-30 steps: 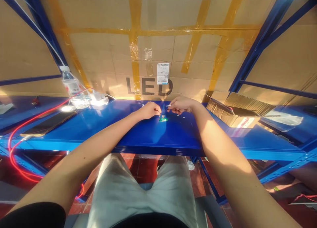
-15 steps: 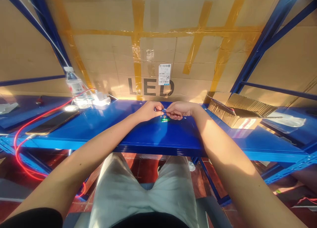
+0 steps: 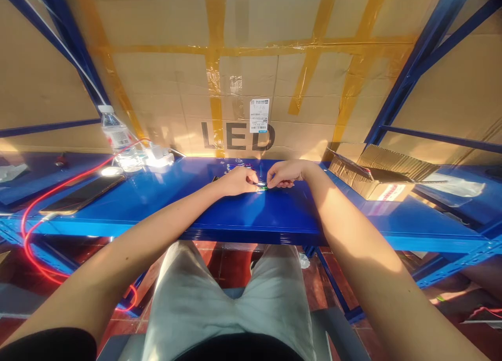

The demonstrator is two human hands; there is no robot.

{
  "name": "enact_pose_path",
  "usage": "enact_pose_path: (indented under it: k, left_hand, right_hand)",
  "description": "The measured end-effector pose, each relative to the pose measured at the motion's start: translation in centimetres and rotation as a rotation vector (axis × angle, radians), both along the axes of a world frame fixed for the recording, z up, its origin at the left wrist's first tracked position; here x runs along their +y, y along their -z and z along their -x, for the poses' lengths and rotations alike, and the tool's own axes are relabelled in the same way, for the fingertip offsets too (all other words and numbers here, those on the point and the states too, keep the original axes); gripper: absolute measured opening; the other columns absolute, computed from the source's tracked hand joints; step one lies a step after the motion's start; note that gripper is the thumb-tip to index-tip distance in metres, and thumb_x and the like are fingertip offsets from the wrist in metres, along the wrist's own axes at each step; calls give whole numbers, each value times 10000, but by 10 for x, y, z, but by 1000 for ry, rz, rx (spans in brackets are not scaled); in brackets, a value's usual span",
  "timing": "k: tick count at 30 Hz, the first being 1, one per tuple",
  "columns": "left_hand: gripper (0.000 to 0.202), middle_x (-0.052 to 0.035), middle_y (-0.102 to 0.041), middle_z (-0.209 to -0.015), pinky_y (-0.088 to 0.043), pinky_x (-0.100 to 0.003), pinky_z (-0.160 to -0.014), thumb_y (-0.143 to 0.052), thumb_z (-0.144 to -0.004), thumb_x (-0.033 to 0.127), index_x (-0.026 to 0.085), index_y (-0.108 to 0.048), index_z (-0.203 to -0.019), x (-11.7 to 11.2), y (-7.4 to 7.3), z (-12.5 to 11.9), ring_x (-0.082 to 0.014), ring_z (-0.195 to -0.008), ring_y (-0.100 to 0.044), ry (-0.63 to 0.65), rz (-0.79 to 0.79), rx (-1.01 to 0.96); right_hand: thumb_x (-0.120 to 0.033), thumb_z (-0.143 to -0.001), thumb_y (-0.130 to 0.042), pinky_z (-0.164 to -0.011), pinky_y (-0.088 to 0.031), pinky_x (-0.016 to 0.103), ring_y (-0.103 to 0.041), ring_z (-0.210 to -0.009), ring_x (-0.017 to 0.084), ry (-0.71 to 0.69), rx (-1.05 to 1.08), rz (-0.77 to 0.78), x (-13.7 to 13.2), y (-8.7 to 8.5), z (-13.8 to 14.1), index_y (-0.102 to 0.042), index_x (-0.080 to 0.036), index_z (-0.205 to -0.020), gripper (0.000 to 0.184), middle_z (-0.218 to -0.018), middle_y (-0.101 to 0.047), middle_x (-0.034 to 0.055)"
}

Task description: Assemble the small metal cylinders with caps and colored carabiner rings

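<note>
My left hand (image 3: 238,181) and my right hand (image 3: 287,174) face each other low over the blue tabletop. A small, shiny green and silver piece (image 3: 262,186) lies between their fingertips. Both hands pinch at it, the left from its left end and the right from its right end. It is too small and bright for me to make out its kind. Just beyond my left hand is a glinting, striped item (image 3: 240,167), partly covered by the hand. A short dark object (image 3: 215,178) shows beside the left wrist; its kind is unclear.
An open cardboard box (image 3: 386,186) stands to the right. On the left are a phone (image 3: 84,194), a water bottle (image 3: 120,136), a white charger (image 3: 157,156) and a red glowing cable (image 3: 29,214). A big carton (image 3: 168,89) marked LED closes off the back.
My hands have lowered and moved slightly apart. The dark item with a thin metal part is no longer between them. Their fingers are now at the green piece, which lay below them before.
</note>
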State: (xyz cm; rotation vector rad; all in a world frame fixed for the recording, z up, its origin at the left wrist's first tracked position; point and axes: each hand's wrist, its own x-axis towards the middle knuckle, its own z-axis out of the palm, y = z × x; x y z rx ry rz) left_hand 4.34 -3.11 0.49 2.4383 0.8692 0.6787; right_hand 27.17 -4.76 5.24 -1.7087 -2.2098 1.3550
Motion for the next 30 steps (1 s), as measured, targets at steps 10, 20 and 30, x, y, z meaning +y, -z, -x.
enact_pose_path:
  k: [10,20,30]
  left_hand:
    - [174,-17,-689,-683,-444,-297,-606,-821,-698,303,168,-802,-807,1,1,-2,-166,-646,-608,23,32,-19]
    - [219,-12,-691,-672,-437,-295,-584,-826,-692,324,174,-820,-851,0,-1,1,-157,-607,-597,45,77,-12]
    - [111,-67,-784,-940,-532,-350,-835,-692,-799,243,203,-775,-861,39,-10,45,-227,-829,-674,-250,-145,-23]
  right_hand:
    - [-338,-754,-879,-417,-298,184,-417,-443,61,-25,-83,-11,3,4,3,-626,-166,-766,307,-551,-495,-60]
    - [-291,-796,-846,-430,-316,196,-421,-446,60,-36,-134,-35,-3,0,8,-627,-153,-762,261,-555,-502,-56]
    - [-246,-832,-800,-407,-309,202,-387,-443,64,100,-56,-131,4,2,2,-588,-175,-736,243,-563,-479,-45]
